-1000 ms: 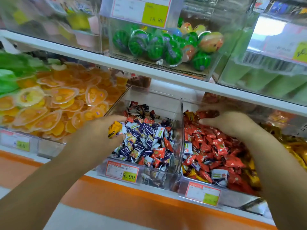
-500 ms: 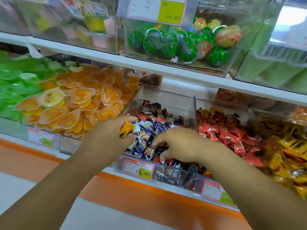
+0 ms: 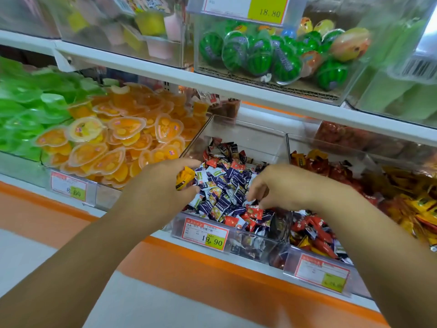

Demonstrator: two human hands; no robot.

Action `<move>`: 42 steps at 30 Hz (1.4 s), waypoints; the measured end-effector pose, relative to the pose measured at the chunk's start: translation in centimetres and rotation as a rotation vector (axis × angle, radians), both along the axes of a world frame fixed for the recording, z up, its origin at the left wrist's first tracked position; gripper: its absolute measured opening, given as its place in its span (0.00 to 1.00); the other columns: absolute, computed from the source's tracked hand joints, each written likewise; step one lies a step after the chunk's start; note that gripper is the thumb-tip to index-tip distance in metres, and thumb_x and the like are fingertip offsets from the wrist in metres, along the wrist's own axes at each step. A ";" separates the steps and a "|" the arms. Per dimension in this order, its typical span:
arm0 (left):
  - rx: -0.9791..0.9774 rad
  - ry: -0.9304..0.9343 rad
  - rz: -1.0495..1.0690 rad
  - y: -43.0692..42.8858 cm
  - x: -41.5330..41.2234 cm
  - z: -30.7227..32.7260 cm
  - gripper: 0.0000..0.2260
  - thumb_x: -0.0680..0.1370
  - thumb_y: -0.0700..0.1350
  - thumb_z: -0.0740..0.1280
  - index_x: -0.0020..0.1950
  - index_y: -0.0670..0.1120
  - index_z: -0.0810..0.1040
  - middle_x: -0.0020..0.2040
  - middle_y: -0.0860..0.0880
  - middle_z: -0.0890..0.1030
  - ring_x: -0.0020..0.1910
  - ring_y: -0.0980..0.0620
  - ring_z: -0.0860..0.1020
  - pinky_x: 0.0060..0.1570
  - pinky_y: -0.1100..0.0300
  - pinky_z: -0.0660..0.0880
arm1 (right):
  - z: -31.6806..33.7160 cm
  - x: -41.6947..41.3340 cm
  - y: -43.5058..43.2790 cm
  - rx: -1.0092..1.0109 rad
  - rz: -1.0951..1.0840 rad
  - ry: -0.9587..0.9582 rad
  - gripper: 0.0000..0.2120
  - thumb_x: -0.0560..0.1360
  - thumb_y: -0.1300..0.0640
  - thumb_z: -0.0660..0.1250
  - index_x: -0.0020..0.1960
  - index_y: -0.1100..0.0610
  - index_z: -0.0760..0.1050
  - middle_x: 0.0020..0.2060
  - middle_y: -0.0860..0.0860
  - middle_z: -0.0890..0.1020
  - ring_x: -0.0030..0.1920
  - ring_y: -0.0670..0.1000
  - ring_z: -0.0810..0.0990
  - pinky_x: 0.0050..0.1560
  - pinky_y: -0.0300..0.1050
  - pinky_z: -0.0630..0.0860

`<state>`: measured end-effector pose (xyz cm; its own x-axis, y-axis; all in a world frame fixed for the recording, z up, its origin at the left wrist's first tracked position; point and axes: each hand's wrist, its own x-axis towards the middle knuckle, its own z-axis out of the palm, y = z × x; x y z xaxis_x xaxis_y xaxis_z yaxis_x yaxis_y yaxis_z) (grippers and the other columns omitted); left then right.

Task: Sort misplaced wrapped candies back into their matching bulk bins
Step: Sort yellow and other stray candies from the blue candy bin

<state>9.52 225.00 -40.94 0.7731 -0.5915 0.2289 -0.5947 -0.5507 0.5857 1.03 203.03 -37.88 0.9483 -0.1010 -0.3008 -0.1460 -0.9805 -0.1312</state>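
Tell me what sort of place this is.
Most likely a shop's bulk sweets aisle: clear bins heaped with wrapped candies, price tags clipped to the bin fronts, and a white shelf above carrying more bins.

shelf (image 3: 165, 75): white, two tiers, upper board slanting across | trim (image 3: 212, 268): orange band under lower tier | floor (image 3: 153, 304): pale grey | light: bright glare (image 3: 428, 31) top right
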 end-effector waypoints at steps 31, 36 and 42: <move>0.002 0.028 -0.022 0.6 0.6 -0.3 0.18 0.76 0.52 0.68 0.66 0.61 0.72 0.34 0.60 0.74 0.30 0.49 0.76 0.30 0.57 0.72 | -0.5 0.4 1.4 0.092 0.091 0.013 0.15 0.75 0.53 0.70 0.61 0.43 0.75 0.58 0.41 0.75 0.51 0.43 0.71 0.41 0.33 0.65; -0.028 0.015 0.002 0.6 0.5 -0.3 0.18 0.76 0.52 0.69 0.65 0.61 0.73 0.25 0.58 0.68 0.23 0.55 0.66 0.23 0.67 0.59 | -3.7 1.8 3.9 0.165 0.188 0.089 0.16 0.77 0.55 0.68 0.63 0.47 0.77 0.61 0.43 0.79 0.56 0.45 0.75 0.52 0.36 0.69; -0.011 0.015 -0.024 0.7 0.4 -0.3 0.18 0.76 0.53 0.68 0.66 0.62 0.72 0.27 0.65 0.74 0.22 0.54 0.65 0.22 0.66 0.60 | -3.1 1.1 2.8 0.226 0.094 -0.001 0.04 0.76 0.58 0.68 0.48 0.50 0.78 0.39 0.41 0.77 0.38 0.40 0.74 0.36 0.33 0.68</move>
<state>9.88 225.73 -41.27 0.7619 -0.6077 0.2241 -0.5990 -0.5295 0.6007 2.11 205.86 -41.01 0.9506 0.0575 -0.3052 -0.0553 -0.9357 -0.3484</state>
